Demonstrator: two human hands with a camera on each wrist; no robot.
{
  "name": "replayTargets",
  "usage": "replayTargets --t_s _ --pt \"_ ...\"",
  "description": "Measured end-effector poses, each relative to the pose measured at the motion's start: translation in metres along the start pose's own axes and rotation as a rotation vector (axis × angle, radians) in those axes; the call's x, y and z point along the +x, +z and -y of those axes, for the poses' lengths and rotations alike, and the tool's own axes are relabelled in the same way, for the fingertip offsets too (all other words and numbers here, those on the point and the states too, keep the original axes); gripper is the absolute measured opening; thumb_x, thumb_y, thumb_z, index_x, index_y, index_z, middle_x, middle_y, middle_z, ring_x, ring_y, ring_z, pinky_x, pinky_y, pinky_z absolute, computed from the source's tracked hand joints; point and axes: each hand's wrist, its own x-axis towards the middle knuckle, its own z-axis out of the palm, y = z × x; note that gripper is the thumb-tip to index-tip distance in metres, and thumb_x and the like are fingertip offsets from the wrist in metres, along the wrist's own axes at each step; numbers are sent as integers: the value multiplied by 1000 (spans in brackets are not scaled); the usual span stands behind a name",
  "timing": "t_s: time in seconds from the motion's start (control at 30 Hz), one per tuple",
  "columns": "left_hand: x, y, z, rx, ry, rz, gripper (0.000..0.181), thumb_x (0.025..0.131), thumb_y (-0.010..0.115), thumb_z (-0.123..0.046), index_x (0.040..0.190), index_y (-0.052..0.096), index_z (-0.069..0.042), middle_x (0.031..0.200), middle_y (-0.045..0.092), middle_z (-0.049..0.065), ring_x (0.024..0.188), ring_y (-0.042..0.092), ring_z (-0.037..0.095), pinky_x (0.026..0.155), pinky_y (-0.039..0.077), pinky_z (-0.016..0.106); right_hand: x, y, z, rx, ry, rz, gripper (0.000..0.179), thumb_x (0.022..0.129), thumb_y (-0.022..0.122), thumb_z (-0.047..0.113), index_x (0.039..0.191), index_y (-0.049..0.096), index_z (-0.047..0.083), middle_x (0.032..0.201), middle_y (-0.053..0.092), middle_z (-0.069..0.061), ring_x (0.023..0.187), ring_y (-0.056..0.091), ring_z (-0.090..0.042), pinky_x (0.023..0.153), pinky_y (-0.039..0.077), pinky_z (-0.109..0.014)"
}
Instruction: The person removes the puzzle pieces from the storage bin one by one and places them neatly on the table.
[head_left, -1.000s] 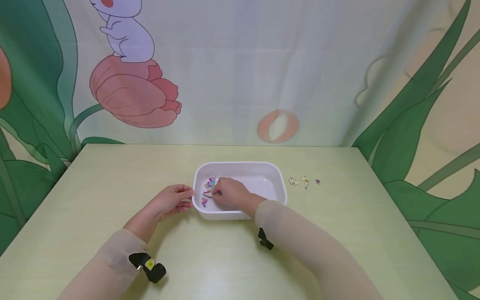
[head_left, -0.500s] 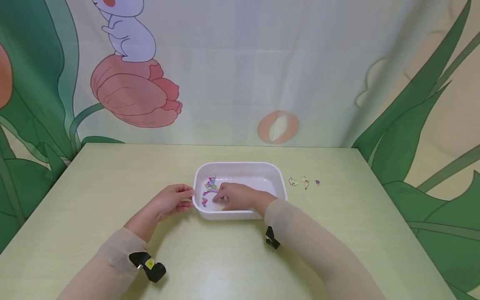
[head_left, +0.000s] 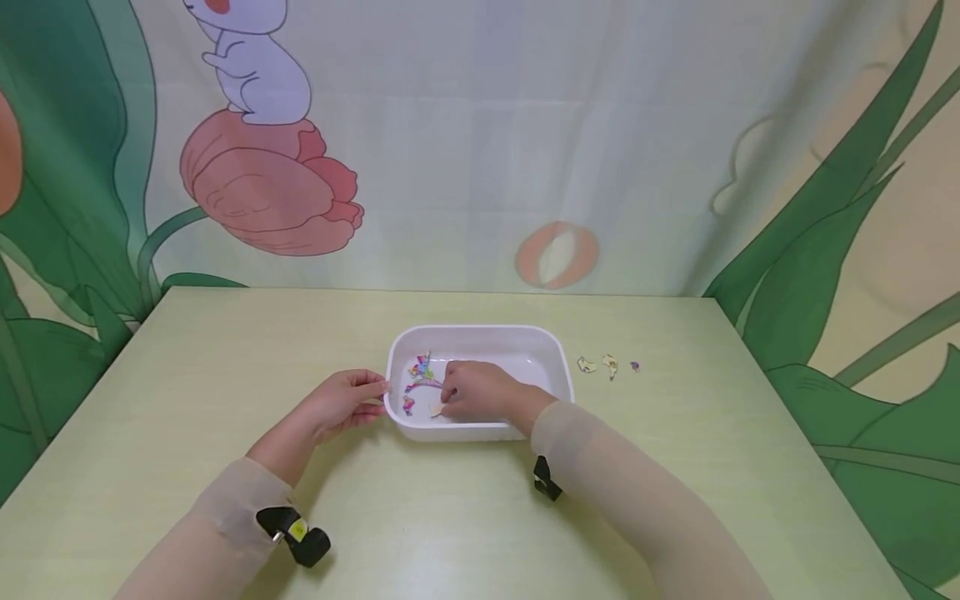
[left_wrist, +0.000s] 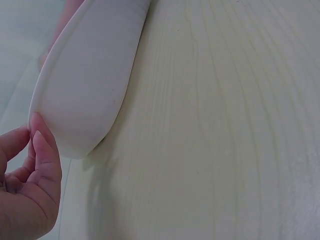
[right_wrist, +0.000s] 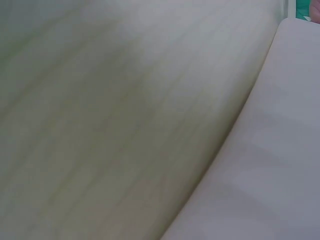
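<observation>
Head view, from the left: one black wrist-worn camera (head_left: pixel 300 537) is strapped over my pale beige left sleeve (head_left: pixel 217 521). My left hand (head_left: pixel 347 400) pinches the left rim of one glossy white, round-cornered tray (head_left: pixel 450 432) on the pale yellow wood-grain table (head_left: pixel 187 400). In the tray's left end I count one flat multicoloured cluster (head_left: pixel 421 367), perhaps several pieces overlapping, one small pink piece (head_left: pixel 408 405), one curved pink-purple strip (head_left: pixel 420 384) and one pale cream piece (head_left: pixel 436 410). My right hand (head_left: pixel 480 392) bends its fingers down at the last two, covering part of the tray floor; I cannot tell whether they pinch anything, and the right wrist view mostly shows tray wall and table. Beyond the tray lie two cream cut-out pieces (head_left: pixel 610 365) and one tiny purple piece (head_left: pixel 635 366).
</observation>
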Motion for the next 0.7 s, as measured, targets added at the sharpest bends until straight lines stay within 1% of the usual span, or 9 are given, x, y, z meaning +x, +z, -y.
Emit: replayTargets --t_s 0.07,0.13,0.2,0.27,0.37,0.47,0.57,0.7 --pt "0 0 0 1 3 -3 34 97 52 -18 118 47 9 88 60 7 75 61 14 68 53 25 0 -1 0 3 4 -33 15 86 67 26 91 74 14 86 55 7 78 53 -7 74 45 -22" --pt "0 0 0 1 7 -5 33 97 51 -17 118 47 9 88 60 7 75 61 14 68 53 25 0 0 -1 48 52 -63 17 87 65 27 89 75 14 83 56 8 76 53 -7 72 45 -22" --pt "-1 1 -1 0 10 -9 32 97 51 -17 117 48 9 88 59 6 75 61 13 67 53 25 -1 0 -3 145 135 -93 17 88 65 28 87 75 14 81 58 7 75 52 -8 70 45 -22" --pt "-1 1 0 1 11 -11 31 97 51 -16 116 48 9 88 59 6 74 62 12 67 53 24 -1 -1 -6 269 226 -106 16 88 66 27 84 74 13 81 60 6 76 53 -9 71 44 -23" --pt "-2 2 0 4 10 -16 32 97 51 -17 116 48 8 88 60 7 74 61 12 66 53 24 -3 -3 -14 414 324 -114 14 88 66 24 84 74 12 82 64 4 76 52 -10 70 43 -24" --pt "-2 2 0 9 10 -15 33 97 51 -17 117 48 9 91 59 8 73 61 12 66 53 24 -6 -5 -24 483 373 -97 16 87 66 24 87 74 11 83 65 3 73 51 -10 64 42 -23" --pt "-2 2 -1 11 8 -16 34 97 51 -18 118 47 8 91 59 9 73 61 12 66 53 24 -13 -11 -32 545 412 -74 19 87 67 26 92 74 10 80 65 2 69 50 -11 59 42 -22" --pt "-3 2 -2 14 6 -13 35 97 52 -19 119 47 8 92 60 8 75 61 13 66 53 24 -27 -20 -39 651 437 -67 21 86 67 26 95 74 8 69 56 0 65 49 -12 58 42 -22"
